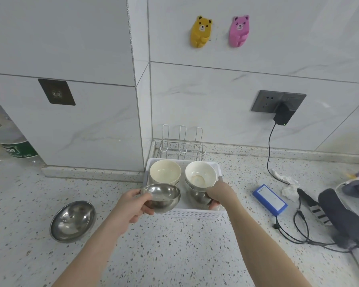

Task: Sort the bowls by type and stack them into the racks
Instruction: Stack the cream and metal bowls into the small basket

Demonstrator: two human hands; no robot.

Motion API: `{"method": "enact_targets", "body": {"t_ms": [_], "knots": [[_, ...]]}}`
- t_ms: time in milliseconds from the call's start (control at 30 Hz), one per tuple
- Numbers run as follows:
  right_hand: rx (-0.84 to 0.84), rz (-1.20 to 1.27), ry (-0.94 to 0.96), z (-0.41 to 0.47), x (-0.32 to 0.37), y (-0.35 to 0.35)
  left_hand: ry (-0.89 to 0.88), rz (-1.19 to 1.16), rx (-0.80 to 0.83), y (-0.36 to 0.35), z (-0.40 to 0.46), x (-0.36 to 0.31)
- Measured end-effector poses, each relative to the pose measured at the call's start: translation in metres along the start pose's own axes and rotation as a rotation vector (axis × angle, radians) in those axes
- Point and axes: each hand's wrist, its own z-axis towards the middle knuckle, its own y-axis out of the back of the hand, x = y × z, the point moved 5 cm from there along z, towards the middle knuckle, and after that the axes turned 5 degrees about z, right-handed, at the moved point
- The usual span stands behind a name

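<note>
A white perforated basket (195,213) sits on the speckled counter against the wall corner. Inside it at the back left stands a stack of cream bowls (164,172). At the back right, white bowls (199,176) are tilted on top of a steel bowl (199,197). My right hand (220,192) grips that steel bowl from the right side, with the white bowls resting against it. My left hand (133,205) holds another steel bowl (163,198) by its rim, just above the basket's front left part. A wider steel bowl (73,220) lies on the counter to the left.
An empty wire rack (181,145) stands behind the basket by the wall. To the right lie a blue box (269,199), crumpled tissue (288,185), black cables and a dark folded umbrella (342,216). A plastic bottle (10,141) is at far left.
</note>
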Motion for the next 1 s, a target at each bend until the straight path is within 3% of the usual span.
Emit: {"method": "enact_targets", "body": {"t_ms": [167,267,367,467,633,833,1000], "knots": [[-0.023,-0.038,-0.011,-0.01,-0.001,0.004,0.036,0.01,0.025,0.003,0.004,0.0],[-0.197,-0.231,0.054,-0.017,0.003,0.016,0.064,0.038,0.026,0.005,0.008,0.001],[-0.334,-0.123,0.256,-0.026,0.019,0.017,0.074,0.067,0.028,0.007,0.014,-0.003],[-0.19,0.167,0.467,-0.039,0.029,-0.002,0.084,0.112,0.039,0.007,0.019,-0.005],[0.11,0.335,0.555,-0.046,0.031,-0.034,0.135,0.141,0.083,0.006,0.026,-0.006],[0.202,0.362,0.495,-0.042,0.036,-0.047,0.172,0.17,0.057,0.008,0.035,-0.005],[0.178,0.381,0.473,-0.038,0.04,-0.05,0.253,0.13,0.089,0.009,0.043,-0.007]]}}
